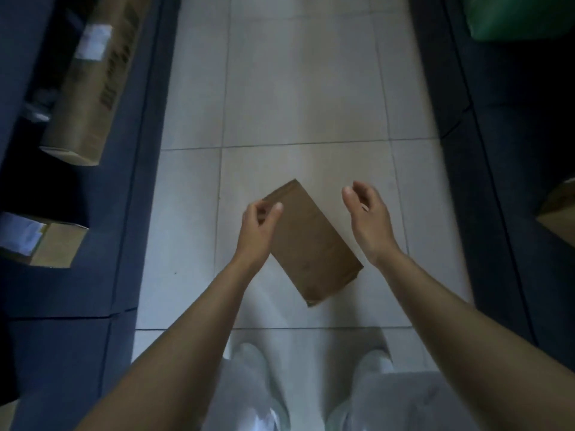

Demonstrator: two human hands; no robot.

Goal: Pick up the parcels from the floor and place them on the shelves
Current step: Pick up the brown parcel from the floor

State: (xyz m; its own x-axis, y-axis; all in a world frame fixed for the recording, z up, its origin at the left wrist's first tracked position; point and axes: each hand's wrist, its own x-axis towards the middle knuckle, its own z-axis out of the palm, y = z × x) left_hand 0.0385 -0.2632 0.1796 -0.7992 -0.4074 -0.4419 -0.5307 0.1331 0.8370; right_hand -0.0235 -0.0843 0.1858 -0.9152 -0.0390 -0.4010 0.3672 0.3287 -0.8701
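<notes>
We see one brown cardboard parcel [311, 241] lying flat on the pale tiled floor [298, 88], set diagonally in the aisle just ahead of our white shoes [249, 356]. Dark blue shelves [137, 188] run down both sides; the left-hand shelving holds a long carton [93, 88] and a smaller labelled box [43, 241], and a green bag [516, 20] sits top right. Our left hand [256, 231] overlaps the parcel's near-left long edge, fingers loosely curled, thumb apart from them, nothing gripped; whether it touches the cardboard we cannot tell. Our right hand [368, 219] is open and cupped, palm facing inward, beside the far-right long edge and clear of it. Judgement: the parcel is a flat, stiff-sided box, plain matte cardboard, so friction should be good and it should not flex much; weight unknown, though the slim profile suggests light to moderate. Best hold is likely palms pressed on the two opposite long sides near mid-length, fingertips hooked under the bottom edges. Risk: lying flush on tile, the underside gives little finger room, so one edge may need tipping up first.
</notes>
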